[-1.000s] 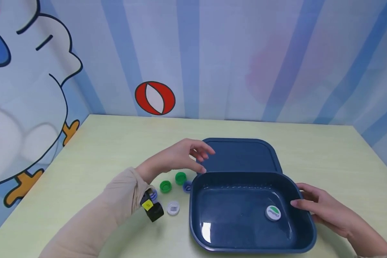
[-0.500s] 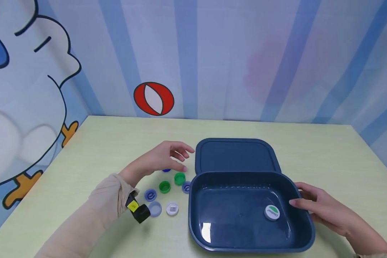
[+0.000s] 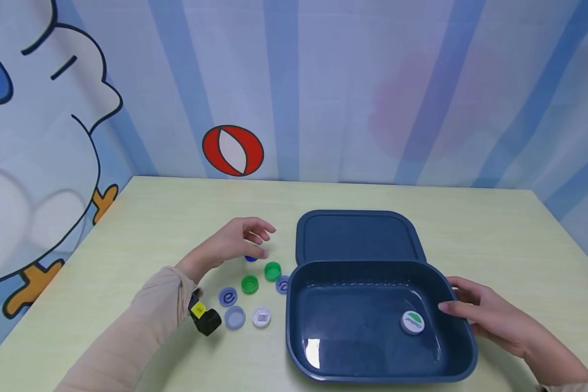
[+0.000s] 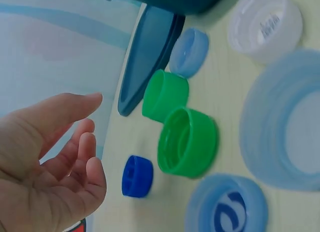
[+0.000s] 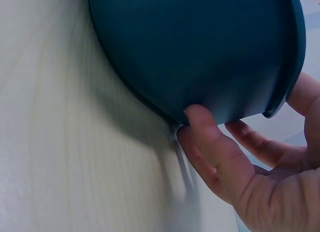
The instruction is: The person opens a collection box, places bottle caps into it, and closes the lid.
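Wht/grn cap (image 3: pixel 412 323) in blue tub (image 3: pixel 362 337); on tbl (image 3: pixel 176 201): dk-blue cap (image 4: pixel 137 177), 2 green caps (image 3: pixel 273 271), 3 pale-blue caps (image 3: pixel 234 318), 1 plain wht cap (image 3: pixel 262 317). Prob. 1 done, 7 left. L hand (image 3: pixel 235 239) relaxed, nothing held, nr dk-blue cap. R hand (image 3: pixel 495 316) pinches tub edge.

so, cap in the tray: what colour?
White cap, partly green on top; best in head view.

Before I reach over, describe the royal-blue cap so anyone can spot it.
Find the big navy tray, then the loose caps to its left. The royal-blue cap lies farthest back, beyond the two green caps, partly hidden by the left hand in the head view. It alone is royal blue; the others are green, pale blue or white.
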